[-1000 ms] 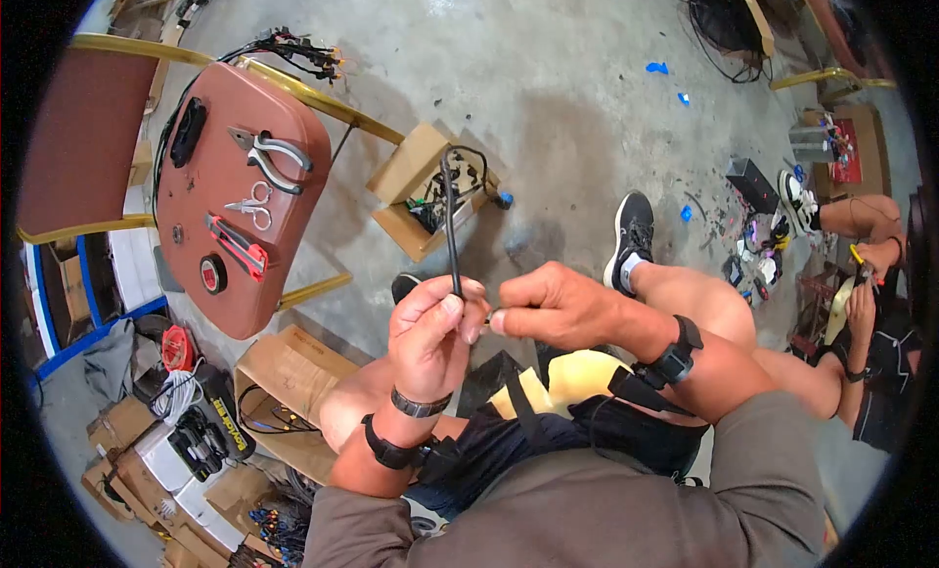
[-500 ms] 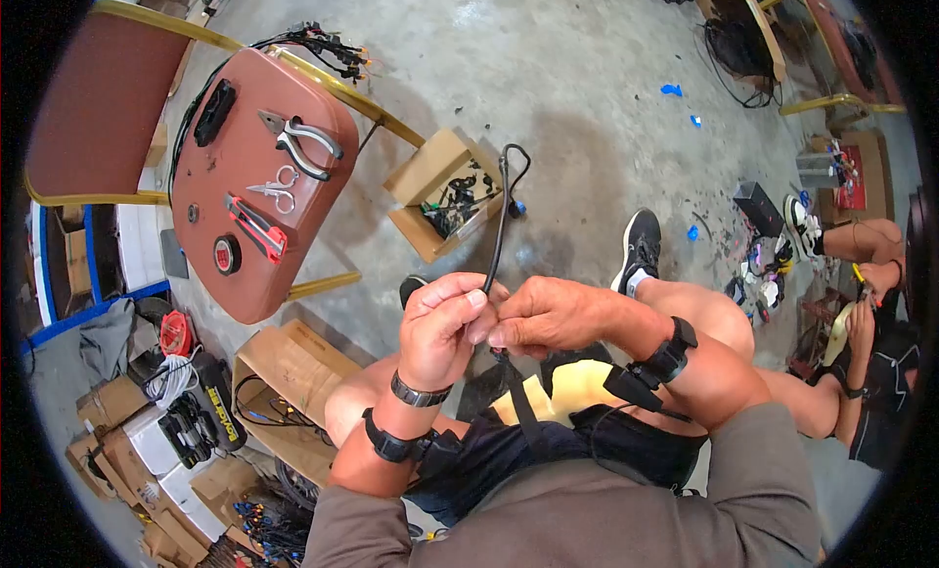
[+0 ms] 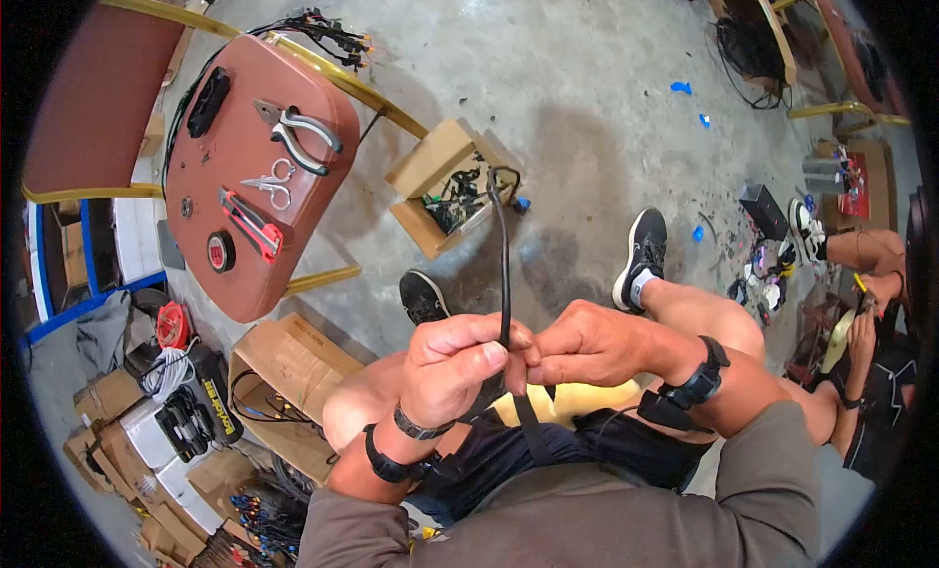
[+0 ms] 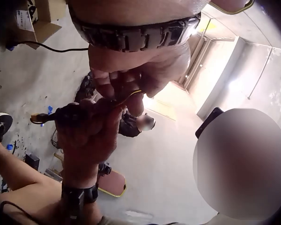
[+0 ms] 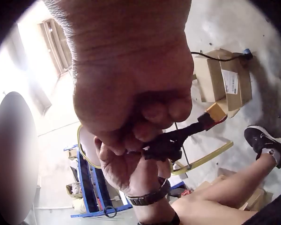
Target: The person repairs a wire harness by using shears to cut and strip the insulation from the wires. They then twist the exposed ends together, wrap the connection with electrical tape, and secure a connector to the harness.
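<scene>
A black cable [image 3: 505, 265] rises from my left hand [image 3: 452, 363], pinched between thumb and fingers, and bends over at its upper end. Close against those fingertips, my right hand [image 3: 592, 345] has its fingers curled. In the right wrist view, the right hand [image 5: 131, 93] grips a black wrapped wire bundle [image 5: 164, 147] that ends in a yellow connector [image 5: 216, 112]; the left hand [image 5: 124, 168] is just below. A thin yellow wire [image 4: 129, 97] shows at the left hand's fingertips [image 4: 136, 104] in the left wrist view. Fingers hide where the wires meet.
Pliers [image 3: 298, 137], scissors [image 3: 271, 184], a red cutter [image 3: 250, 224] and a tape roll [image 3: 221, 252] lie on the brown chair seat [image 3: 256, 289] at left. An open carton [image 3: 430, 162] with black parts stands on the floor ahead. Another person [image 3: 866, 314] sits at right.
Both hands have moved slightly down and to the right in the head view. The gap between them from a second ago has closed, and the upright cable has shifted with them.
</scene>
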Demonstrator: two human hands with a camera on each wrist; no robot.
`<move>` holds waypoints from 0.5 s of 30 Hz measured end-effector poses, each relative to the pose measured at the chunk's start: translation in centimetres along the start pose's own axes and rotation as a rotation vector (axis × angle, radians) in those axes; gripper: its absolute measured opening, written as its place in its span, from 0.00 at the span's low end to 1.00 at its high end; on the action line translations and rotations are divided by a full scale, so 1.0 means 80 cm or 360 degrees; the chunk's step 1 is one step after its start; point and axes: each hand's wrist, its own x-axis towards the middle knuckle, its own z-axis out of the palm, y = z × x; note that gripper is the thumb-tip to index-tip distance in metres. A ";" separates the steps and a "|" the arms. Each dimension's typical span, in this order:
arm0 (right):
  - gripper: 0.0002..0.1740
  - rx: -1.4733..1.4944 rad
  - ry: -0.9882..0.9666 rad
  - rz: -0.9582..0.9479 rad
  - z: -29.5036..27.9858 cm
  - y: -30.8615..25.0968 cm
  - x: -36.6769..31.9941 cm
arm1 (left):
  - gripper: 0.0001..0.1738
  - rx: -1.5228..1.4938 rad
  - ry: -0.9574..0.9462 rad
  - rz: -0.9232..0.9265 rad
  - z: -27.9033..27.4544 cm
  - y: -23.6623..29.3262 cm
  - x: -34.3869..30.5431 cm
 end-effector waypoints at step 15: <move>0.17 -0.0199 -0.0067 -0.0112 0.000 0.025 -0.030 | 0.11 -0.0248 -0.0201 -0.0351 -0.008 -0.025 -0.005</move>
